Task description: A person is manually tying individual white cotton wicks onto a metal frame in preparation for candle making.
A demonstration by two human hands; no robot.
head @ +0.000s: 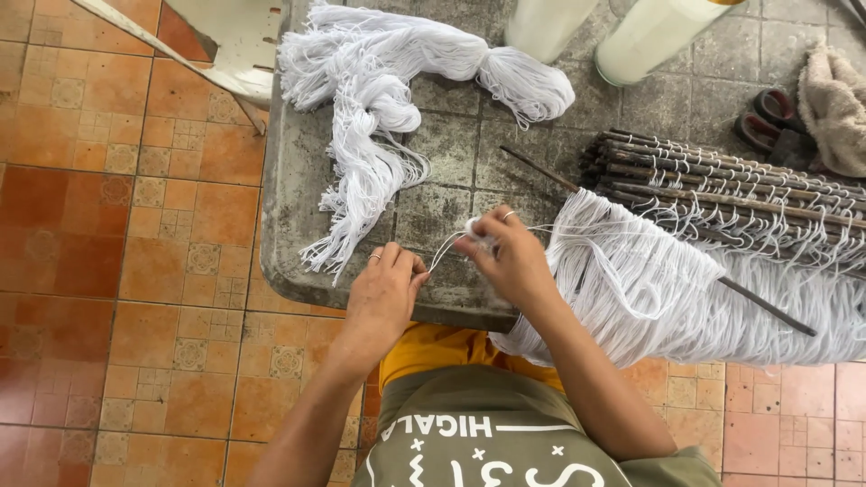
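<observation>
White threads (pixel 448 248) (thin) stretched taut.

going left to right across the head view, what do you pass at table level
orange floor tiles → white plastic chair → loose white yarn bundle → left hand → right hand → white yarn fringe on a rod → bundle of dark rods → beige cloth

Even daylight, soft shadows, sharp centre.

Diffuse light, source unclear, possibly from above; faint shadow under the grey stone-patterned tabletop (pixel 298 198) edge onto the orange patterned floor tiles (pixel 108 234). White yarn bundles (pixel 379 99) near overexposure, strands merging. Slight wide-angle stretch at corners; no notable blur.
</observation>
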